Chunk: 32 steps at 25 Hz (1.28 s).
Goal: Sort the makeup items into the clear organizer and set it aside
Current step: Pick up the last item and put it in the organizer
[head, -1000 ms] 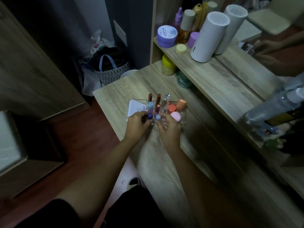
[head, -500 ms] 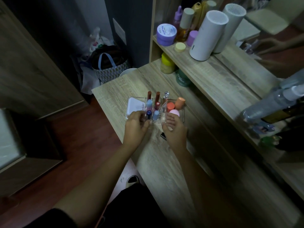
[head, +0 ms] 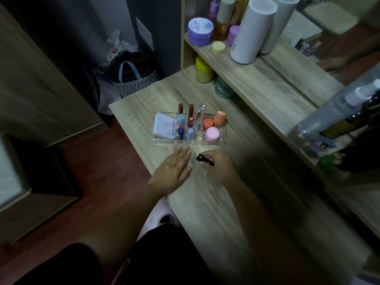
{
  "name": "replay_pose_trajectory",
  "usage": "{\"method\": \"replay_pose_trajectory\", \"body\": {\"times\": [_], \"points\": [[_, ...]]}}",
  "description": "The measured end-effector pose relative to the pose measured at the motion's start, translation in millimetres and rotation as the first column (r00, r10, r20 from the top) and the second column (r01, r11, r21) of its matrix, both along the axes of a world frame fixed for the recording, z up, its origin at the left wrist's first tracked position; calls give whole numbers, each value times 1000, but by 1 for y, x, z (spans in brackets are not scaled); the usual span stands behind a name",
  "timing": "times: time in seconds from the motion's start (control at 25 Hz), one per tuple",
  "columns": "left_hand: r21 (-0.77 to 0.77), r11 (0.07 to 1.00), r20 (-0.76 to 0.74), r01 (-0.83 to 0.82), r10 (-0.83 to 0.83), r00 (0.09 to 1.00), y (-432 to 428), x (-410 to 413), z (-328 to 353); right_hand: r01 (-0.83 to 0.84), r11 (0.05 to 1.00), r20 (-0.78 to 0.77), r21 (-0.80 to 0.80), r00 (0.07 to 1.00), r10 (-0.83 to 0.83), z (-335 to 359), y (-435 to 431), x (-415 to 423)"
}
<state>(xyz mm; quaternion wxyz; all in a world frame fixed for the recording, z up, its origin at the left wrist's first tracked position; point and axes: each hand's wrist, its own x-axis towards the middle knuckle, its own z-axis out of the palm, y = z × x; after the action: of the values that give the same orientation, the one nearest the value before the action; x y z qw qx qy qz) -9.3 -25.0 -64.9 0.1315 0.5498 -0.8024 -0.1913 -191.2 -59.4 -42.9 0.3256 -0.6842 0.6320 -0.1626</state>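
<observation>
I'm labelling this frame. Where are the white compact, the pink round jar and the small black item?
white compact [head: 163,126], head view, lid centre.
pink round jar [head: 212,134], head view, top of cap.
small black item [head: 203,158], head view, exposed middle beside the fingers.

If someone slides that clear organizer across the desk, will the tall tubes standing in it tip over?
Probably a wobble, little more. The clear organizer sits low and flat on the desk, so it should slide rather than tip. The two tall dark red tubes stand well above their narrow slots, so a jerk may rock them. The pink round jar looks squat and stable.
</observation>
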Motion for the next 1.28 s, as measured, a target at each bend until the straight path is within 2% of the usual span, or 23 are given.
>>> {"method": "replay_pose_trajectory", "body": {"times": [0.08,0.16,0.28,0.6,0.8,0.96,1.12,1.28], "points": [[-42,996,44,84,-82,996,-2,1,-4,128,991,195,-50,974,-116,6,-1,0],[-63,987,84,146,-140,987,-3,2,-8,251,968,425,21,874,-236,16,-3,2],[-41,981,137,189,-181,974,-4,3,-18,338,941,516,21,802,-299,24,-15,7],[-17,980,159,196,-191,969,-5,5,-24,307,952,462,-8,845,-269,16,-32,18],[-13,982,154,189,-185,971,-5,5,-25,304,950,328,-77,907,-263,12,-32,24],[-21,980,159,199,-194,968,-5,6,-24,318,944,299,-88,912,-280,12,-33,27],[-9,981,139,196,-193,971,-4,5,-24,306,948,239,-92,931,-277,9,-32,29],[-46,982,54,184,-182,982,-2,5,-10,307,946,274,-102,923,-270,14,-28,29]]}}
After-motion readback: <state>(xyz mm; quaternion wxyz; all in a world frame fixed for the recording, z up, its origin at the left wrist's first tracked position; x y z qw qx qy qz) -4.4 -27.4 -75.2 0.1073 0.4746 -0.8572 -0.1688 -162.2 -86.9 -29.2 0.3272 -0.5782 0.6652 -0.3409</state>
